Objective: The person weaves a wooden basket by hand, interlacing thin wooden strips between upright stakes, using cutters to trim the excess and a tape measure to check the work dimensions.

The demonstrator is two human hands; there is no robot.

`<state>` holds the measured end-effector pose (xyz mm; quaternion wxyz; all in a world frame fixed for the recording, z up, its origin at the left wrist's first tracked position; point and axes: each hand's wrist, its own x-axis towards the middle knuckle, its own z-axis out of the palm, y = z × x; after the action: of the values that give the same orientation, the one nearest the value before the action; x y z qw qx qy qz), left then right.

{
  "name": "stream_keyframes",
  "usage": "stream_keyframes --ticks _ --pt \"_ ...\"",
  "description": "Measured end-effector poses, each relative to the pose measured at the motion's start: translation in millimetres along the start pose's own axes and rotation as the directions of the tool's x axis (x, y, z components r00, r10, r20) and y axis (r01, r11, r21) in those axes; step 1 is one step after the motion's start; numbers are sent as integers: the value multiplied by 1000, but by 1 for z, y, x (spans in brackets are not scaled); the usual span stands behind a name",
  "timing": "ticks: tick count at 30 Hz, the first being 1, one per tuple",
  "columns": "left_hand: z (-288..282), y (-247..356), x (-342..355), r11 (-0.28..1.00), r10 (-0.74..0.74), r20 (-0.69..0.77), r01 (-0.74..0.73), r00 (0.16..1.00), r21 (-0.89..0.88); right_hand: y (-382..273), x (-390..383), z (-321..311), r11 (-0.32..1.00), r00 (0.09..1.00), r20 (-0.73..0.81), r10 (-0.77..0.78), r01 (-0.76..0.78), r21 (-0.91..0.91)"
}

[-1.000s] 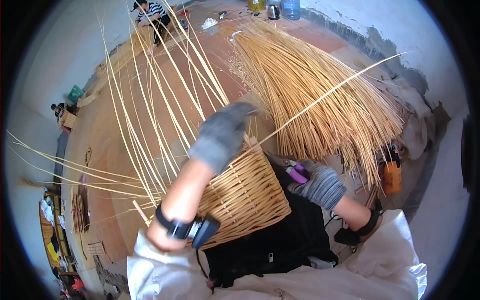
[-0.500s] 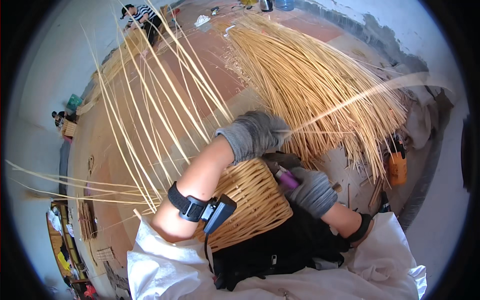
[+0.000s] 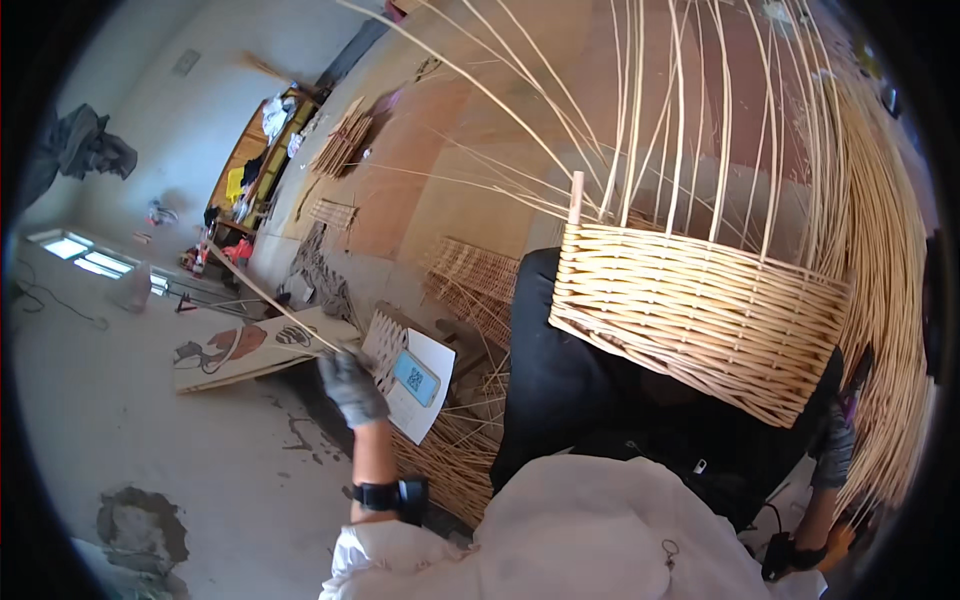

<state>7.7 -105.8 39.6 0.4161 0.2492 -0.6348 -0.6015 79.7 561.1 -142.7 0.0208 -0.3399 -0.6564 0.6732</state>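
A partly woven wicker basket (image 3: 700, 312) is resting on the person's dark-clothed lap (image 3: 570, 395), its long bare stakes (image 3: 678, 120) fanning upward past the rim. Judging from this, the wall is being built up, and handling a single loose wicker rod (image 3: 265, 292) is probably the step in hand; whether that rod is serving as a weaver or as waste, I cannot tell. The next move seems to be calling for a secure grip on it and a path clear of the stakes. The gloved left hand (image 3: 353, 390) is holding the rod near one end, its fingers closing around it, well apart from the basket; the forearm is pointing away from the body, and the rod is slanting forward and left. The gloved right hand (image 3: 832, 447) is hanging low just beside the basket's right end, partly hidden, so its finger state is not showing.
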Motion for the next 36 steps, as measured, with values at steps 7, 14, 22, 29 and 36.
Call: stream_keyframes --ticks 7,14,22,29,36 --pt "-149 -178 -21 969 -241 -136 231 961 -85 -16 -5 8 991 991 -66 -115 119 59" --pt "-64 -109 -11 324 -326 596 -506 734 799 -68 -36 34 988 990 -95 -108 97 -118" --pt "299 21 -241 160 323 881 -898 -344 -409 -132 -31 76 759 810 101 -578 579 -297" --pt "335 13 -298 308 27 976 -927 -216 -214 -81 -44 51 787 838 75 -540 534 -310" --pt "364 10 -278 620 167 922 -690 -349 -374 -82 -51 45 985 985 -65 -162 165 50"
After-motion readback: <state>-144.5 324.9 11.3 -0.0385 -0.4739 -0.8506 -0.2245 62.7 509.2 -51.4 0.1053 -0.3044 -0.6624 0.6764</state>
